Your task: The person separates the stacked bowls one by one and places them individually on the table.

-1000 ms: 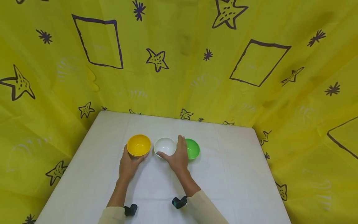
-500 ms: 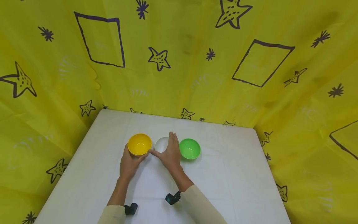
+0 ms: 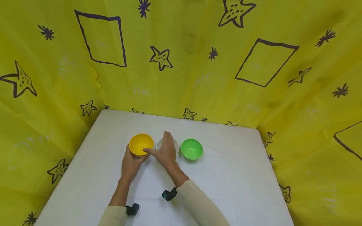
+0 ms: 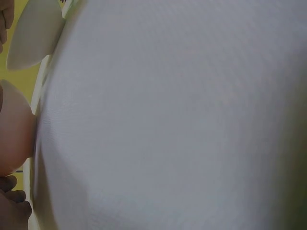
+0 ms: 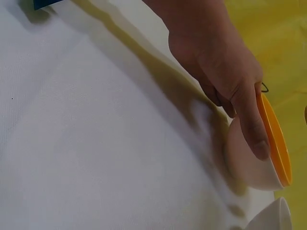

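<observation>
A yellow bowl [image 3: 138, 143] stands left of a white bowl [image 3: 176, 146] and a green bowl [image 3: 192, 149]. My left hand [image 3: 130, 166] grips the yellow bowl from its near left side. In the right wrist view that bowl [image 5: 249, 167] shows a pale outside under its orange-yellow rim, with the left thumb [image 5: 252, 124] along its wall. My right hand [image 3: 167, 153] is spread over the white bowl, hiding much of it, its thumb overlapping the yellow bowl's right rim. In the left wrist view the white bowl [image 4: 38, 36] and the yellow one sit at the left edge.
A white cloth covers the table [image 3: 226, 175]. Yellow curtains [image 3: 181, 88] with drawn stars and frames hang behind it and at both sides. Dark wrist cameras are strapped near each cuff, one [image 3: 169, 194] on the right and one [image 3: 132, 209] on the left.
My right hand has moved left from between the white and green bowls to over the white bowl, its thumb now at the yellow bowl. My left hand has kept its grip.
</observation>
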{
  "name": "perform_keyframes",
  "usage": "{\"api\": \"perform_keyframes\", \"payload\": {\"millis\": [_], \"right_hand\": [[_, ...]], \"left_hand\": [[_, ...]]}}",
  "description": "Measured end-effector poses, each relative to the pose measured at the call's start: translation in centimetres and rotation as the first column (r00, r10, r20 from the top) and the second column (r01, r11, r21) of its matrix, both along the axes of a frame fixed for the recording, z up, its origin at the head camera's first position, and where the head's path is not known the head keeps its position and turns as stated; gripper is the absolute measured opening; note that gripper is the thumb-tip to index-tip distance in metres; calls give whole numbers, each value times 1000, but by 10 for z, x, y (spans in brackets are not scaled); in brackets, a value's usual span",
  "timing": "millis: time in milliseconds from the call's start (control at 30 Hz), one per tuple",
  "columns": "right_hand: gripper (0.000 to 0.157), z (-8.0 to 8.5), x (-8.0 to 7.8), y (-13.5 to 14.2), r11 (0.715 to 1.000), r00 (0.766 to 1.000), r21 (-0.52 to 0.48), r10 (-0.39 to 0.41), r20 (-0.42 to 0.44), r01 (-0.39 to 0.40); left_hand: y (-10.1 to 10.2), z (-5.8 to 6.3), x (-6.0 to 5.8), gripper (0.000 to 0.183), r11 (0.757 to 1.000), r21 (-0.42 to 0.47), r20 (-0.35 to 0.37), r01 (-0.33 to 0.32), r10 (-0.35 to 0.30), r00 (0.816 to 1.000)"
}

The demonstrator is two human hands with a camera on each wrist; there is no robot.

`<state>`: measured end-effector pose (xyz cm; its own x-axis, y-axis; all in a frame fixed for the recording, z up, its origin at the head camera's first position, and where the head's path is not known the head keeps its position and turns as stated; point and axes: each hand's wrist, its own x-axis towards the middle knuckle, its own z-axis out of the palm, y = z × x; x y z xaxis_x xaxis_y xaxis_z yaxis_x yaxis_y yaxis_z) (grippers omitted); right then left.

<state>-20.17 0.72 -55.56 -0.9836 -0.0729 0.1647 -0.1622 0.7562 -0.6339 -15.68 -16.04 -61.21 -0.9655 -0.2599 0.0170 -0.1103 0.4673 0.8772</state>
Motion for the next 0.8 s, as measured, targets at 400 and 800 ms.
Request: {"api": "perform_keyframes", "payload": {"millis": [400, 800], "right_hand": [[125, -8, -1, -19, 996, 998, 80, 35, 55, -39], [123, -7, -7, -32, 988, 994, 137, 52, 91, -64]], "left_hand": [[2, 3, 2, 95, 1000, 11, 17, 13, -13, 1000], [1, 1, 1, 97, 1000, -1, 29, 9, -9, 1000]]}}
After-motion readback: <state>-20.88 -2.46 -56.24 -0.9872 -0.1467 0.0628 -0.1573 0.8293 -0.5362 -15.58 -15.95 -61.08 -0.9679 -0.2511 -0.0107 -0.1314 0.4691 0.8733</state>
